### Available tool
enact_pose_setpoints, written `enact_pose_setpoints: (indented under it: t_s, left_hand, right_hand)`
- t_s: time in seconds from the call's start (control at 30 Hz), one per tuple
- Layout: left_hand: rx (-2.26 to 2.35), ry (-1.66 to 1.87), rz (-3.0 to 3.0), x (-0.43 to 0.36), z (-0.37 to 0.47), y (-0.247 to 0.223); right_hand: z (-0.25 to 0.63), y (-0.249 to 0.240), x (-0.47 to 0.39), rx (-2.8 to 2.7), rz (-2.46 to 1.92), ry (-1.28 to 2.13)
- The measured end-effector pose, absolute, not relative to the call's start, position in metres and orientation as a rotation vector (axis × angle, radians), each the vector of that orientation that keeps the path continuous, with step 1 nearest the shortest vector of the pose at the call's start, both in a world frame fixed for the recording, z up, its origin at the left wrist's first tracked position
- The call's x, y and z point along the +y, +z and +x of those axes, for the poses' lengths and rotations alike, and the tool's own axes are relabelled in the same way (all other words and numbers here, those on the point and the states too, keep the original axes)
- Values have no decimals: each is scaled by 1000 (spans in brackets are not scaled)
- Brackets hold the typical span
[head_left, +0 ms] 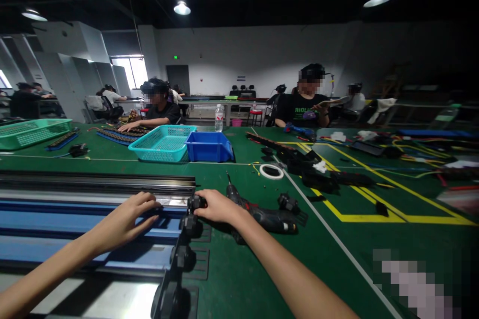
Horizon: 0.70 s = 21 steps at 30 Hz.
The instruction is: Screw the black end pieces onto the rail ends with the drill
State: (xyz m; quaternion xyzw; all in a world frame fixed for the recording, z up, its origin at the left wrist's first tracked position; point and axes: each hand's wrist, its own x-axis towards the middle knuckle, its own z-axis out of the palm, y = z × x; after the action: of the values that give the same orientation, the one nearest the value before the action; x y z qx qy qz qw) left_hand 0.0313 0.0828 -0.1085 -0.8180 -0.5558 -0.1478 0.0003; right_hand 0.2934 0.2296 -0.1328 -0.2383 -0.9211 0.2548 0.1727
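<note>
Several long metal rails [93,227], some blue and some silver or black, lie side by side on the left of the table. My left hand [136,214] rests over them with its fingers stretched out and apart, holding nothing. At the right end of an upper rail, the fingers of my right hand [215,205] are closed round a black end cap [197,203], which touches the rail. Similar black end caps [183,257] with flat slotted plates sit at the ends of the nearer rails. A black cordless drill [262,213] lies just right of my right hand.
A loose black end cap [288,203] lies beyond the drill. A roll of white tape [271,172], a turquoise basket [160,142] and a blue bin [210,147] stand farther back. Cables and dark parts [374,149] cover the right. Two co-workers [164,109] sit across the table.
</note>
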Motion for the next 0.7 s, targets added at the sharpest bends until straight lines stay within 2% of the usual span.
enact_pose_setpoints:
  t_s: [0.4, 0.7]
  left_hand:
    - [-1882, -628, -2538, 87, 14, -134]
    - [-1883, -550, -2587, 90, 12, -134]
  right_hand:
    - [292, -137, 232, -2617, -646, 738]
    - [293, -137, 236, -2633, -586, 753]
